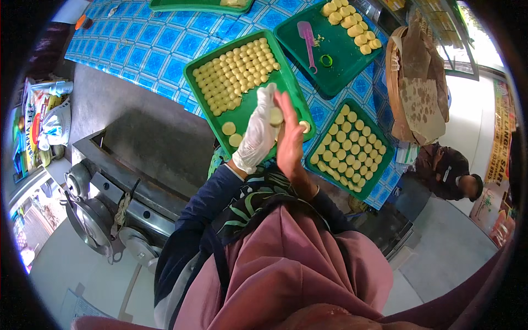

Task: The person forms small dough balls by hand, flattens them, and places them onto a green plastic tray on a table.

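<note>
My left hand (pixel 257 135), in a thin white glove, and my bare right hand (pixel 290 137) face each other with palms nearly together. A small pale yellow dough ball (pixel 276 116) is held between them. They are above the near part of a green tray (pixel 250 99). Tight rows of small dough balls (pixel 234 69) fill the tray's far part. Two flattened dough rounds (pixel 228 128) lie left of my gloved hand, and another round (pixel 304 126) is at the right edge, beside my right hand.
A second green tray (pixel 341 63) holds thick dough pieces, a pink spatula (pixel 306 41) and a green ring (pixel 326 60). Rows of dough rounds sit in a third tray (pixel 383 168). A blue checked cloth (pixel 135 55) covers the table. Pots (pixel 91 220) stand left; another person (pixel 448 170) is right.
</note>
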The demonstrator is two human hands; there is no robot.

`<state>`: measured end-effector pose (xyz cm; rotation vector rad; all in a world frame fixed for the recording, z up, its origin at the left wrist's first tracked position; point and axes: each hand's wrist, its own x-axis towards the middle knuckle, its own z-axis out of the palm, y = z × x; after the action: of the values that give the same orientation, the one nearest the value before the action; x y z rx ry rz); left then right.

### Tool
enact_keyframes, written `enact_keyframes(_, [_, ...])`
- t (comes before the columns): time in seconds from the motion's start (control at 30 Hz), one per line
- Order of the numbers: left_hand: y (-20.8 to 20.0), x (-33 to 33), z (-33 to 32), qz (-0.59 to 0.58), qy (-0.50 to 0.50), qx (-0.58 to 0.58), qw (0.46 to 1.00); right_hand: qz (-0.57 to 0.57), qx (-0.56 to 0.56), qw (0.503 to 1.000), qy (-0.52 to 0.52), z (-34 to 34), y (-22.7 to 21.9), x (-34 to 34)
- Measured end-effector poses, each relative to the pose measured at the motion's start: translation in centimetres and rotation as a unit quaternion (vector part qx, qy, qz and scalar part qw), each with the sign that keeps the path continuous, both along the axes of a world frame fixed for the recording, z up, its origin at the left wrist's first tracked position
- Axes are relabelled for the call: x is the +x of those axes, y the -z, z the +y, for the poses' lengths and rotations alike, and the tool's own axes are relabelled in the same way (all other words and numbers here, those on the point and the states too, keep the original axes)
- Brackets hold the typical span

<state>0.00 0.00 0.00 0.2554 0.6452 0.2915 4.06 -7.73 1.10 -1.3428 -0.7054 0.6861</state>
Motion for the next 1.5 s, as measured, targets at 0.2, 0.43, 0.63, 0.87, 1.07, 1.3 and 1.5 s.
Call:
enact_keyframes(0.2, [-0.8, 0.3, -1.4, -0.071, -0.042, 0.124, 0.989, -0.001, 0.015, 0.993, 0.114, 3.0, -0.6, 3.3])
enact_keyframes(0.43, [-1.0, -0.9, 0.2, -0.140, -0.048, -0.037, 0.988, -0.319, -0.098, 0.935, 0.117, -2.0, 1.4, 2.4])
enact_keyframes(0.63, [-1.1, -1.1, 0.0, -0.147, -0.004, 0.010, 0.989, -0.354, -0.074, 0.922, 0.137, -1.6, 2.1, 3.5])
enact_keyframes(0.87, [-1.6, -1.0, -0.1, -0.149, -0.017, -0.021, 0.988, -0.321, -0.062, 0.939, 0.106, -1.5, 0.9, 3.7])
enact_keyframes(1.07, [-2.1, -1.6, 0.2, -0.187, 0.002, -0.036, 0.982, -0.379, -0.032, 0.921, 0.090, -1.4, 1.1, 4.8])
enact_keyframes(1.3, [-2.5, -1.7, 1.6, -0.139, 0.030, 0.059, 0.988, -0.298, -0.074, 0.950, 0.047, -0.9, 0.3, 4.5])
enact_keyframes(1.5, [-1.9, -0.5, 1.6, -0.116, -0.073, 0.013, 0.990, -0.337, -0.120, 0.915, 0.185, -1.2, 1.2, 2.3])
